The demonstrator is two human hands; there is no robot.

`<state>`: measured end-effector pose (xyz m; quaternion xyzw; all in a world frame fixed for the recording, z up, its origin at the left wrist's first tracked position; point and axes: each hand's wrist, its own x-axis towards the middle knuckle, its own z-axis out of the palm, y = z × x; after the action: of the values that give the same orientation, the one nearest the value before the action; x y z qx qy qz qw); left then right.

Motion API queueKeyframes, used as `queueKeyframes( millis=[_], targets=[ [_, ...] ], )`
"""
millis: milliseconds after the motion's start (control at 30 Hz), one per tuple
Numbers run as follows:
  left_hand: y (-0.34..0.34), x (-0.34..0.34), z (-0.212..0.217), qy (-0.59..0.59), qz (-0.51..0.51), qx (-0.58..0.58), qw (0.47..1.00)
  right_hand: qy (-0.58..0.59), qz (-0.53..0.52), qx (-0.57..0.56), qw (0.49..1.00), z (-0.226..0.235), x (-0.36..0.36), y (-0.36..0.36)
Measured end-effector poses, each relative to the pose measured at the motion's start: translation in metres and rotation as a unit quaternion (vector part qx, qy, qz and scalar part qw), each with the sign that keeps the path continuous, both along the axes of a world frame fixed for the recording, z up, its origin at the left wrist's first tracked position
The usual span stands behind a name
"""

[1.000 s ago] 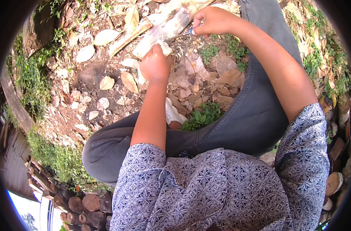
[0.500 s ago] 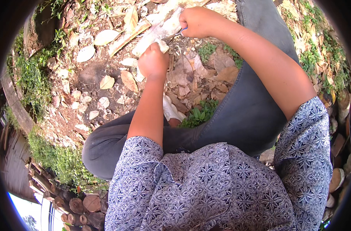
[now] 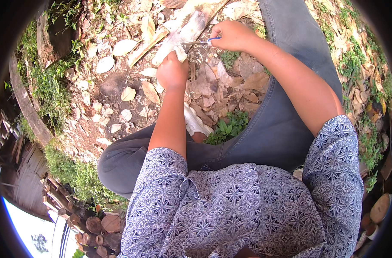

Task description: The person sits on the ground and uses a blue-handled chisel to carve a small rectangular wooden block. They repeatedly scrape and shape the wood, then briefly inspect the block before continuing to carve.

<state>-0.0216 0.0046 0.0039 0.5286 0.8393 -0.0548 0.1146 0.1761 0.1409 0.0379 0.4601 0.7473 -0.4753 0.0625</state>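
My left hand (image 3: 172,73) is closed on a small whitish piece (image 3: 181,53) whose material I cannot make out. It sits at the near end of a pale, worn wooden board (image 3: 195,26) lying on the ground. My right hand (image 3: 233,36) is closed around the blue handle of a thin-bladed tool, probably a knife (image 3: 195,43). The metal blade points left, its tip at or near the whitish piece; whether they touch I cannot tell.
Dry leaves (image 3: 123,47) and pale shavings cover the soil. A narrow wood strip (image 3: 148,46) lies left of the board. My legs (image 3: 286,107) in dark trousers frame the work area. Green plants (image 3: 228,129) grow between them, and stacked logs (image 3: 94,225) stand at the lower left.
My right hand has moved right and slightly down, away from the board, so the tool's blade now shows. My left hand keeps its hold on the whitish piece. The view has shifted slightly.
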Motion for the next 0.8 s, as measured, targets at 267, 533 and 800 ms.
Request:
queueKeyframes(
  millis=[267,533,800],
  targets=[
    [-0.001,0.0,-0.003,0.0,0.004,0.007,1.0,-0.003,0.05,-0.087,0.995,0.013,-0.009,0.032],
    [-0.001,0.001,0.0,-0.006,0.002,0.002,1.0,0.0,0.086,-0.099,0.991,0.008,-0.011,0.052],
    [-0.002,-0.001,-0.003,-0.005,-0.008,0.0,1.0,-0.007,0.096,-0.06,0.994,0.012,-0.026,0.046]
  ],
)
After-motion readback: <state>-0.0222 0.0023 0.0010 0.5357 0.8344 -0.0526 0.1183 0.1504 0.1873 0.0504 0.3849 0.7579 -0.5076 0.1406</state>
